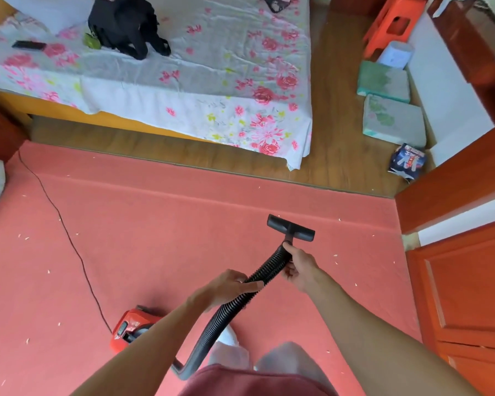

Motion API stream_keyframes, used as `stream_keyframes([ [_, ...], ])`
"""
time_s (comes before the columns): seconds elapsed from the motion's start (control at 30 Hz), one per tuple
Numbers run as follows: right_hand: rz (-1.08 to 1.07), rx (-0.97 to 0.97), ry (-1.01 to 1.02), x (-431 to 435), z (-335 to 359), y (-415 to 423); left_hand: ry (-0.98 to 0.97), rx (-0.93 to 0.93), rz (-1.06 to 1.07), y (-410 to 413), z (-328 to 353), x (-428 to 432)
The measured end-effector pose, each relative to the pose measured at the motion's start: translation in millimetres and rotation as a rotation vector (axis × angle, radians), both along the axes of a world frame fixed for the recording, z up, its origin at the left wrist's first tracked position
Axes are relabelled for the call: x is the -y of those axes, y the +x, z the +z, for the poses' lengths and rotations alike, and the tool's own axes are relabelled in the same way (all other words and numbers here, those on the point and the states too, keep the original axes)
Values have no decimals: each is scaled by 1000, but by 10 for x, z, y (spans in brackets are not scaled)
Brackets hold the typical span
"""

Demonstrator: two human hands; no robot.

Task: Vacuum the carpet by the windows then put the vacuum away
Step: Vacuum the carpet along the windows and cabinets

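Black hose (pixel 223 312) in left hand (pixel 226 287) and right hand (pixel 300 267), nozzle (pixel 290 227) on carpet (pixel 155 224)

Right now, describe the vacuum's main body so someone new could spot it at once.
Start at the pink carpet that fills the foreground and follow the thin black cord down its left side. The cord ends at the vacuum body, left of the ribbed black hose. It is the only glossy bright-red box on the matte carpet.

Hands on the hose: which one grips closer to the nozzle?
The right hand, gripping the hose just behind the nozzle; the left hand holds it farther back, toward the red vacuum body.
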State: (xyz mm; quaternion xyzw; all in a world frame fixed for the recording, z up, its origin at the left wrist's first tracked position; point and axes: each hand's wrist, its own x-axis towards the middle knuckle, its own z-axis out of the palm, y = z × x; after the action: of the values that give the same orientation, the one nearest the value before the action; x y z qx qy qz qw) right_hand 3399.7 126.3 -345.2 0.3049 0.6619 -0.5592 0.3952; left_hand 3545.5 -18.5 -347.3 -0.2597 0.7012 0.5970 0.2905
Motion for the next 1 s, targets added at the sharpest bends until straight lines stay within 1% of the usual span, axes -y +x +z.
stream_keyframes([
  [0.23, 78, 48, -23, 462, -116, -483, 33, 33, 166, -374, -38, 358],
  [0.5, 152, 139, -71, 948, -406, -1357, 0, 107, 364, -1131, -184, 607],
  [0.73, 196, 220, -102, 1226, -626, -2230, -155, 169, 373, -1953, -279, 806],
  [0.87, 201, 217, -103, 1441, -728, -2678, -271, 172, 354, -2395, -352, 931],
  [1.0, 228, 192, -72, 1652, -963, -2982, -301, 167, 352, -2664, -576, 1069],
])
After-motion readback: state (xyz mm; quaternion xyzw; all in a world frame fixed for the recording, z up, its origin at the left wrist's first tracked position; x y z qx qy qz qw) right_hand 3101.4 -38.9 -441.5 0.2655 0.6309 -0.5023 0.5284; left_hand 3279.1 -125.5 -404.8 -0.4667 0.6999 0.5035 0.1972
